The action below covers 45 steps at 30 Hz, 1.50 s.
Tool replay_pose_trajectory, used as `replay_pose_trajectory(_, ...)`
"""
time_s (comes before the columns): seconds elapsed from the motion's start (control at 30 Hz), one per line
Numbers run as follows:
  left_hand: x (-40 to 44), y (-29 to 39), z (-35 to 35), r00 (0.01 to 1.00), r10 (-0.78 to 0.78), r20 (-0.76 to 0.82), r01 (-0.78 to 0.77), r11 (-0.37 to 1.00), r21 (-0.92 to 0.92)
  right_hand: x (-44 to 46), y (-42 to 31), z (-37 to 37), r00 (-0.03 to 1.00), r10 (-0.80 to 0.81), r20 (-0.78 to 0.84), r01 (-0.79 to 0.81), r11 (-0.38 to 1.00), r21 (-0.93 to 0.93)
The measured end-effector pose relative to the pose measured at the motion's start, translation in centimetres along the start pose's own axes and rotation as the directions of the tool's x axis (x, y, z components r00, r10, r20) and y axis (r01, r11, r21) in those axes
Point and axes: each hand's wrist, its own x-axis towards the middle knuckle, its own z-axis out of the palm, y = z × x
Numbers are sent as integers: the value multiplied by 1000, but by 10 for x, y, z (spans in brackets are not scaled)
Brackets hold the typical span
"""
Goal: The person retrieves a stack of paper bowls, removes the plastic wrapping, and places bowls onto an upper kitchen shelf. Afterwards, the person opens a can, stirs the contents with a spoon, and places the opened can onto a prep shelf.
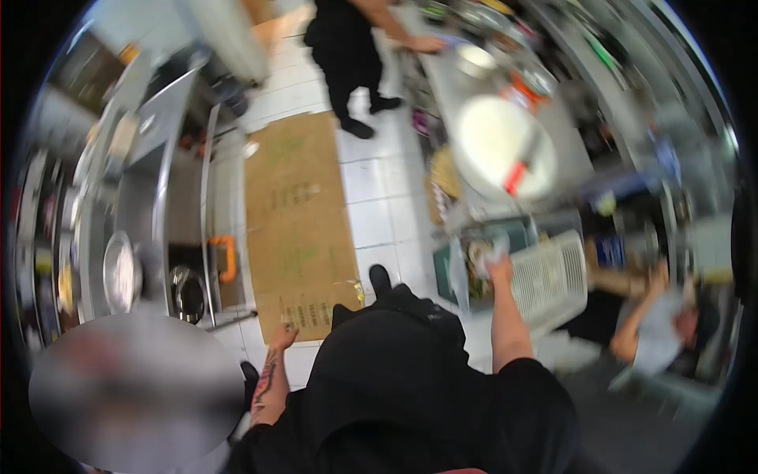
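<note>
Can't ID pale thing (494,248) at R grip (499,270), too smeared; can't tell if held. Can't ID contents (477,261) of tub (448,275) either, partly hidden by pale thing + slatted basket (553,276). Can't tell finger pos. of L grip (284,335), too small. Can't read print (294,196) on cardboard (296,150). Can't sort blurred items (527,91) on counter (446,87). Can't see head of black-clad co-worker (343,39), cut off at top edge. Can't see past grey oval (134,395), lower L.

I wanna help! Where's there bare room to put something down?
On the white board, left of the knife. The cardboard beside the white floor tiles looks mostly bare. The table is crowded at its far end, around the white bowl.
</note>
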Motion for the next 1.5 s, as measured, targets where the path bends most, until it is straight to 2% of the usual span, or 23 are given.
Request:
replay_pose_trajectory(0.13,-60,-64,-8,947,-280,-156,249,949,-193,13,-37,4,986,59,159,-41,993,-110)
replay_pose_trajectory(0.2,-80,-76,17,877,-438,-195,327,844,-425,80,48,69,983,-41,177,123,865,-486)
replay_pose_trajectory(0.23,-85,-82,39,827,-538,-165,364,735,-573,68,9,41,970,-21,241,164,788,-594)
replay_pose_trajectory(0.3,-94,-58,63,785,-620,-11,480,619,-621,71,-25,33,948,242,204,-71,791,-608)
replay_pose_trajectory(0.33,-100,-41,70,762,-646,49,544,597,-589,80,-29,36,923,255,288,-33,798,-602)
replay_pose_trajectory(0.4,-88,-46,120,897,-440,-23,418,866,-277,106,-11,58,853,227,469,129,780,-612)
replay_pose_trajectory(0.43,-91,-10,93,877,-435,205,480,773,-415,112,-8,66,805,190,562,251,749,-613)
replay_pose_trajectory(0.47,-78,4,88,880,-410,241,475,772,-423,110,-9,69,806,183,562,254,752,-609)
replay_pose_trajectory(0.53,-37,10,80,896,-357,263,438,806,-398,95,-29,67,647,-36,762,486,789,-376)
replay_pose_trajectory(0.6,25,4,59,910,-309,276,396,845,-359,72,-74,68,568,-114,815,474,855,-211)
replay_pose_trajectory(0.7,133,-12,-14,922,-247,299,312,930,-196,37,-158,83,535,-136,834,310,950,-44)
replay_pose_trajectory(0.77,220,-17,-87,942,-205,264,233,969,-79,20,-224,96,476,-192,858,76,981,177)
replay_pose_trajectory(0.83,285,-4,-174,978,-208,-25,201,967,-159,20,-294,117,434,-256,864,-200,908,369)
replay_pose_trajectory(0.87,320,-3,-220,989,-105,-108,100,994,-50,21,-330,132,443,-249,861,-252,887,386)
replay_pose_trajectory(0.93,373,18,-318,991,-91,-102,72,982,-173,63,-397,197,688,-60,724,-10,996,91)
replay_pose_trajectory(1.0,394,59,-404,883,41,-467,-139,975,-176,69,-487,202,714,-160,682,93,987,134)
replay_pose_trajectory(1.1,442,98,-482,778,146,-611,-343,914,-217,85,-598,209,680,-207,703,40,968,246)
replay_pose_trajectory(1.17,461,126,-514,837,102,-537,-327,881,-341,120,-641,231,633,-414,654,286,910,299)
replay_pose_trajectory(1.23,486,138,-517,856,106,-506,-315,883,-348,154,-693,257,601,-463,652,397,881,259)
replay_pose_trajectory(1.3,530,106,-472,813,155,-561,-324,921,-215,184,-763,272,553,-509,660,513,832,212)
replay_pose_trajectory(1.33,516,118,-470,875,82,-477,-257,914,-314,191,-807,271,485,-526,699,602,780,169)
replay_pose_trajectory(1.43,489,130,-462,981,-190,-39,184,976,-112,207,-929,287,233,-596,768,877,470,99)
replay_pose_trajectory(1.5,499,115,-444,974,-216,66,223,963,-151,221,-1007,312,132,-685,716,928,339,154)
